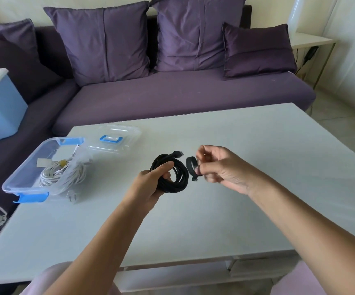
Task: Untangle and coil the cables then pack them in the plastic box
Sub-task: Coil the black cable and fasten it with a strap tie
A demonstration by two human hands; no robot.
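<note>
Head cam: your left hand grips the black coil above the table, right hand pinches the strap just beside it. Cinch it round every loop, snug, before boxing it.

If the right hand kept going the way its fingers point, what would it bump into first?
Probably the coiled black cable gripped by the left hand; the right hand, pinching a black strap, points straight at it, though depth is unclear.

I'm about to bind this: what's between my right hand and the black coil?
Head view: a looped black strap, pinched by the right hand, sits beside the black coil gripped by the left hand.
</note>
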